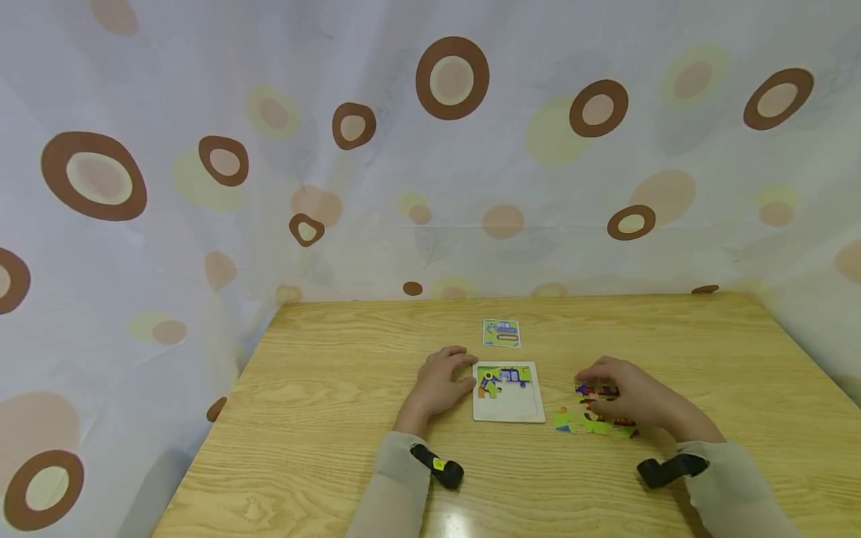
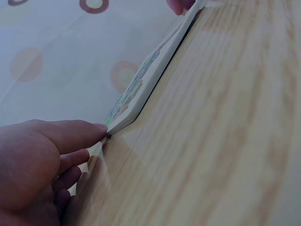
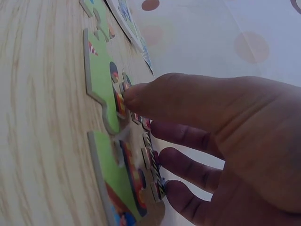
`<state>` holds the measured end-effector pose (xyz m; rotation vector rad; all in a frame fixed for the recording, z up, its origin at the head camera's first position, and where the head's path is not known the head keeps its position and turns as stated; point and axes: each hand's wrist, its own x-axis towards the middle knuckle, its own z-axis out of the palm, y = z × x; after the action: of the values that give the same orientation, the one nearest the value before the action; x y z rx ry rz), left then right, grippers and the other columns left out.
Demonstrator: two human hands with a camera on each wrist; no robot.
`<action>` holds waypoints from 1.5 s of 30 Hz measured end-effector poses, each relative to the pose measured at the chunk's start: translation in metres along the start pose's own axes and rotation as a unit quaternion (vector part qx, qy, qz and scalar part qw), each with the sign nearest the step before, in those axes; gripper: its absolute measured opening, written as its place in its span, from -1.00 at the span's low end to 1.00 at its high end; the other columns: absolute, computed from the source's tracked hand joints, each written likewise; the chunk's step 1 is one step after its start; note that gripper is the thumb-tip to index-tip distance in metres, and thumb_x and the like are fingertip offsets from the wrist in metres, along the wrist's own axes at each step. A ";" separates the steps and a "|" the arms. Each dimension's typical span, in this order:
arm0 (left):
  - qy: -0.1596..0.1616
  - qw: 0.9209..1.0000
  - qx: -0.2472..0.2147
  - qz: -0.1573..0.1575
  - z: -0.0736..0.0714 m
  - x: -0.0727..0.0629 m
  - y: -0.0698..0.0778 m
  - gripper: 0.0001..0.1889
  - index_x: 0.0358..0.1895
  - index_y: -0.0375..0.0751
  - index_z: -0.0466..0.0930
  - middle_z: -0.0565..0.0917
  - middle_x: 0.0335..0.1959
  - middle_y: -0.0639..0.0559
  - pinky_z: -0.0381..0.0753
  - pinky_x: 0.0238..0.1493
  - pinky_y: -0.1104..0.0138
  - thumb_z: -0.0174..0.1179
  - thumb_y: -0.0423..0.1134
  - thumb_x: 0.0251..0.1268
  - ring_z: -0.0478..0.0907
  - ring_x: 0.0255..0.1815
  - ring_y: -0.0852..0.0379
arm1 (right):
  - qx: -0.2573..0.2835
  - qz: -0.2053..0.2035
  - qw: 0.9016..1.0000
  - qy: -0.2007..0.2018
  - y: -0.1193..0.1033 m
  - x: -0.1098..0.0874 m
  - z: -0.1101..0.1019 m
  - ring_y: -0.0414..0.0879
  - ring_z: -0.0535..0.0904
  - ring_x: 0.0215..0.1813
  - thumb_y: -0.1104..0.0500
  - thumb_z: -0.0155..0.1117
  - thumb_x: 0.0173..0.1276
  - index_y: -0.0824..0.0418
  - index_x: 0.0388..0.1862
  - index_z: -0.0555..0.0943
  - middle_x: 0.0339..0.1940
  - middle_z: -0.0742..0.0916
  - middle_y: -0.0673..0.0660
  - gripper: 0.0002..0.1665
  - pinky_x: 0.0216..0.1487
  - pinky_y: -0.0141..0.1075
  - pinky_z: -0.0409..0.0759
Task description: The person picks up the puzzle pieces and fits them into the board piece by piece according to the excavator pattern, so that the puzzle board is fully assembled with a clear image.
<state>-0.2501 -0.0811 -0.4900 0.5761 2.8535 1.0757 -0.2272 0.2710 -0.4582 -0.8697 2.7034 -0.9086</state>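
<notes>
My left hand (image 1: 440, 382) rests at the left edge of a white puzzle tray (image 1: 511, 409). In the left wrist view, its thumb (image 2: 89, 133) touches the tray's corner and the other fingers are bent below. Joined puzzle pieces (image 1: 514, 376) with a blue vehicle picture fill the tray's upper part; the lower part shows bare white. My right hand (image 1: 625, 396) is over loose puzzle pieces (image 1: 565, 421) right of the tray. In the right wrist view, the thumb tip is at a small piece (image 3: 120, 102), and the spread fingertips touch striped pieces (image 3: 154, 162).
A small picture card (image 1: 501, 341) lies behind the tray. Green pieces (image 3: 99, 70) lie flat on the wooden table (image 1: 336, 388). A patterned curtain (image 1: 377, 179) hangs along the table's back edge. Each wrist wears a black camera (image 1: 447, 472).
</notes>
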 end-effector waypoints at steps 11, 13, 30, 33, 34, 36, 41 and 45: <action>0.000 1.000 0.004 -0.008 0.001 0.000 0.000 -0.61 0.26 -0.05 0.58 0.39 0.40 -0.02 0.19 0.35 -0.09 0.22 -0.15 0.39 0.23 0.42 -0.14 | 0.012 -0.034 0.999 -0.008 0.004 0.001 0.000 -0.13 0.54 -0.15 0.18 0.38 0.34 0.29 0.10 0.66 -0.05 0.61 0.09 -0.62 -0.21 -0.28 0.58; 0.001 1.000 0.005 -0.005 0.001 0.001 0.000 -0.61 0.25 -0.05 0.58 0.39 0.39 -0.02 0.19 0.35 -0.09 0.22 -0.15 0.39 0.24 0.41 -0.15 | 0.011 -0.037 0.999 -0.010 0.004 0.001 0.000 -0.14 0.55 -0.15 0.19 0.37 0.34 0.30 0.10 0.66 -0.05 0.61 0.08 -0.63 -0.20 -0.28 0.59; -0.002 1.000 -0.001 -0.010 0.000 0.000 0.001 -0.61 0.26 -0.05 0.58 0.38 0.40 -0.02 0.17 0.37 -0.08 0.21 -0.15 0.40 0.22 0.42 -0.15 | -0.003 -0.041 0.999 -0.015 0.007 0.002 0.000 -0.25 0.53 -0.20 0.22 0.37 0.33 0.29 0.08 0.68 -0.07 0.61 0.05 -0.65 -0.26 -0.32 0.58; -0.002 1.000 -0.002 -0.010 0.000 0.000 0.000 -0.61 0.26 -0.04 0.57 0.38 0.41 -0.02 0.16 0.37 -0.09 0.21 -0.15 0.40 0.22 0.43 -0.15 | -0.003 -0.040 0.999 -0.012 0.007 0.003 0.000 -0.25 0.53 -0.20 0.24 0.35 0.34 0.28 0.08 0.68 -0.08 0.62 0.05 -0.66 -0.25 -0.32 0.58; -0.003 1.000 -0.001 -0.011 0.000 0.000 0.000 -0.61 0.26 -0.04 0.57 0.38 0.41 -0.02 0.16 0.37 -0.08 0.21 -0.15 0.40 0.22 0.43 -0.15 | -0.005 -0.040 0.999 -0.011 0.007 0.003 0.001 -0.25 0.53 -0.20 0.25 0.35 0.34 0.28 0.08 0.68 -0.08 0.62 0.05 -0.67 -0.26 -0.32 0.58; -0.003 1.000 0.000 -0.009 0.000 0.000 -0.001 -0.61 0.26 -0.04 0.58 0.38 0.40 -0.03 0.17 0.37 -0.09 0.21 -0.15 0.40 0.22 0.43 -0.16 | -0.007 -0.038 0.999 -0.009 0.006 0.003 0.001 -0.24 0.54 -0.20 0.26 0.34 0.35 0.28 0.07 0.69 -0.09 0.63 0.05 -0.68 -0.26 -0.32 0.58; -0.002 1.000 -0.001 -0.009 0.001 0.000 -0.002 -0.61 0.26 -0.04 0.58 0.38 0.41 -0.03 0.16 0.36 -0.11 0.21 -0.15 0.40 0.22 0.43 -0.16 | -0.010 -0.029 1.000 -0.001 0.003 0.004 0.000 -0.24 0.53 -0.21 0.25 0.32 0.35 0.28 0.07 0.68 -0.10 0.65 0.04 -0.68 -0.26 -0.30 0.58; -0.003 1.000 -0.001 -0.007 0.001 0.000 -0.002 -0.60 0.27 -0.03 0.57 0.37 0.42 -0.02 0.15 0.37 -0.10 0.20 -0.14 0.41 0.21 0.43 -0.16 | 0.009 -0.013 1.000 0.003 -0.001 0.003 -0.002 -0.20 0.50 -0.23 0.24 0.32 0.36 0.30 0.09 0.67 -0.09 0.64 0.06 -0.65 -0.25 -0.29 0.56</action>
<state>-0.2506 -0.0814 -0.4922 0.5589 2.8465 1.0714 -0.2300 0.2693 -0.4562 -0.9017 2.6907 -0.9409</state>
